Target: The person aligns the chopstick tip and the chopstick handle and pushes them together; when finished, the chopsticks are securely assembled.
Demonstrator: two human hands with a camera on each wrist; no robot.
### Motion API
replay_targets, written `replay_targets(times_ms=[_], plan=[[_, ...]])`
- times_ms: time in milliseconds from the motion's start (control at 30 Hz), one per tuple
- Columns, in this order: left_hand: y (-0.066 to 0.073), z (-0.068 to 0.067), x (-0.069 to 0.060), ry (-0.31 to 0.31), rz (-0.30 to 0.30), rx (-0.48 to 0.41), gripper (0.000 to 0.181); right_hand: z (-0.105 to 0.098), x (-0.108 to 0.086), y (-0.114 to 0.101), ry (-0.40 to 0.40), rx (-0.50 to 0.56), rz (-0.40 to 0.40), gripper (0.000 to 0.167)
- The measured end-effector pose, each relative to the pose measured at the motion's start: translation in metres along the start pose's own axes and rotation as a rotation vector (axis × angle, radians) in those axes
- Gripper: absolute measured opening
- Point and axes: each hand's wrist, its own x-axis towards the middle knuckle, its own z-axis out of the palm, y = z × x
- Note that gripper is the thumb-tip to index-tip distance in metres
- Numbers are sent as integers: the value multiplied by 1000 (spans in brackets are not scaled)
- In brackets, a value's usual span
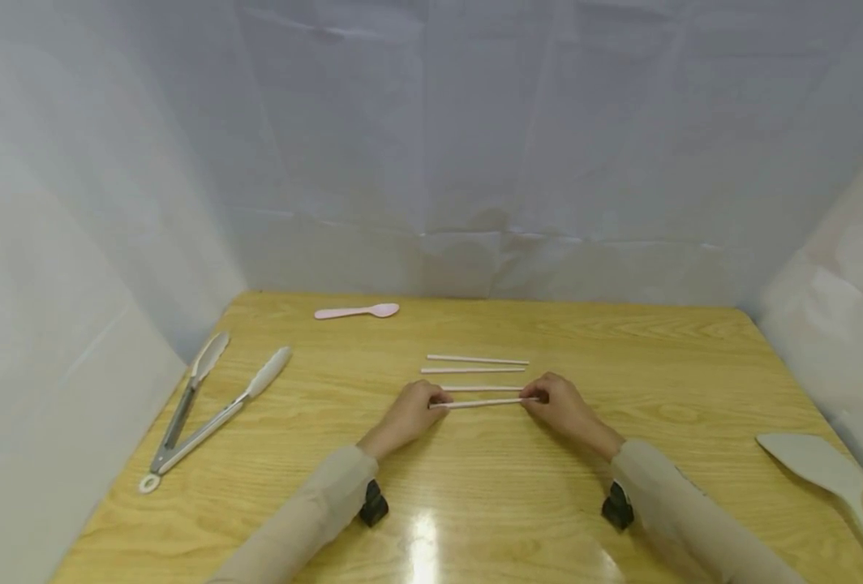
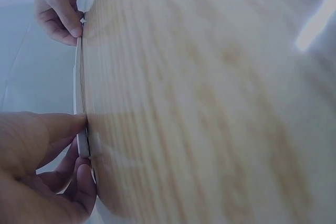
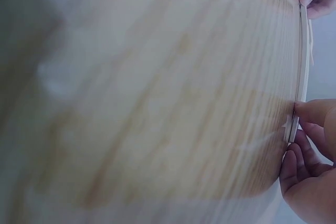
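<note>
Both hands pinch a pale chopstick (image 1: 484, 403) that lies low over the wooden table, one hand at each end. My left hand (image 1: 413, 414) has its thumb and fingers at the left end, and my right hand (image 1: 559, 405) is at the right end. Just behind is a second chopstick (image 1: 483, 388); whether the fingers touch it too, I cannot tell. Farther back lie two more chopsticks, a rear one (image 1: 478, 359) and a front one (image 1: 473, 371), roughly parallel. In the left wrist view, the thumb presses against the held chopstick (image 2: 79, 82) close to the tabletop.
A pink spoon (image 1: 358, 311) lies near the table's back edge. Opened tongs (image 1: 205, 430) rest at the left, and a pale spatula (image 1: 814, 466) lies at the right edge. White sheeting (image 1: 461, 162) encloses the back and sides of the table (image 1: 490, 503).
</note>
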Motion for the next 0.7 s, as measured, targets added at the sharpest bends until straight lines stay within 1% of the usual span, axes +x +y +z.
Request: replay_targets(times_ms=[67, 200, 333, 400, 700], plan=[[-1, 0, 0, 0, -5, -3, 9, 0, 0, -1, 2, -2, 1, 5], [-2, 0, 0, 4, 12, 10, 10, 0, 0, -2, 1, -1, -2, 5], [-1, 0, 0, 3, 1, -1, 10, -1, 0, -2, 8, 2, -11, 5], [0, -1, -1, -2, -17, -13, 11, -1, 0, -2, 12, 4, -15, 5], [-1, -3, -6, -26, -31, -16, 16, -2, -3, -2, 24, 30, 7, 8]])
